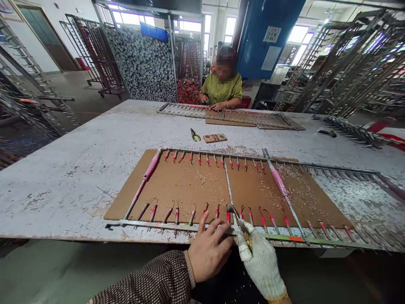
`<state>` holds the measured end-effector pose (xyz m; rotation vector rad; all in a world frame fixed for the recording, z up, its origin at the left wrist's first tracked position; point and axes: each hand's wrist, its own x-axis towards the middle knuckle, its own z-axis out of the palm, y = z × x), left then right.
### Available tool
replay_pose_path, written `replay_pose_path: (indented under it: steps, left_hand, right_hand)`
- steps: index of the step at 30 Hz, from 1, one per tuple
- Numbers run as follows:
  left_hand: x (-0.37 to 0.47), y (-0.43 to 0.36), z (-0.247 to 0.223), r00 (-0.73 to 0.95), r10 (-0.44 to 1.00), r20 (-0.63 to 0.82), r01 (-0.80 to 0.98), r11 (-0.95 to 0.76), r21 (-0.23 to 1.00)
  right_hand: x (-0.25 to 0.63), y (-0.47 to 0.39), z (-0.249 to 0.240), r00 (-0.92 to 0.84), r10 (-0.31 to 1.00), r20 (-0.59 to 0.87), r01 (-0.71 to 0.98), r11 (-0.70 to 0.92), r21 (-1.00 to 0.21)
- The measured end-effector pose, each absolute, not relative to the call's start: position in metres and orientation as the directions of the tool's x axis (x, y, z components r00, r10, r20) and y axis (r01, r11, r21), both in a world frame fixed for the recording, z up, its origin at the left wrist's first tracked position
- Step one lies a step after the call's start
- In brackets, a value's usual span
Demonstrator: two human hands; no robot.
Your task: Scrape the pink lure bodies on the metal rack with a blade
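My bare left hand [209,249] rests on the lower rail [177,227] of a long metal rack, its fingers spread and slightly bent. Close beside it, my right hand [261,257], in a white knit glove, is closed around pliers [234,210]. Their dark jaws are at a pink-coated hook [228,217] on that rail; whether they grip it cannot be made out. Rows of hooks with pink and grey coating line both rails. A pink-coated crossbar [279,181] and another crossbar [148,169] join the rails. Brown cardboard [190,185] lies beneath, strewn with chips.
A second pair of pliers [195,135] and a wooden block [215,138] lie on the white table [95,169] beyond the rack. Across the table a person [223,84] in a green top handles another rack [186,113]. Hooked metal bars [351,128] lie at the right.
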<state>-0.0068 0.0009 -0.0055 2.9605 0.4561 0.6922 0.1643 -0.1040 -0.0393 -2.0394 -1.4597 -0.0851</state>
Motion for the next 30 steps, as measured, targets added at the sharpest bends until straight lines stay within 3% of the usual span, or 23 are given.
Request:
replay_pose_path:
  steps: [6, 24, 30]
  left_hand:
    - [-0.002, 0.002, -0.009, 0.871, 0.302, 0.387, 0.285, -0.953, 0.102]
    - [-0.003, 0.007, -0.014, 0.794, 0.298, 0.530, 0.292, -0.951, 0.097]
    - [0.001, 0.013, -0.016, 0.825, 0.280, 0.491, 0.278, -0.957, 0.079]
  right_hand:
    - [0.164, -0.103, -0.042, 0.383, 0.828, 0.409, 0.880, -0.193, -0.434]
    - [0.159, -0.094, -0.043, 0.409, 0.788, 0.460, 0.863, -0.169, -0.477]
    - [0.159, -0.093, -0.042, 0.398, 0.792, 0.462, 0.869, -0.166, -0.466]
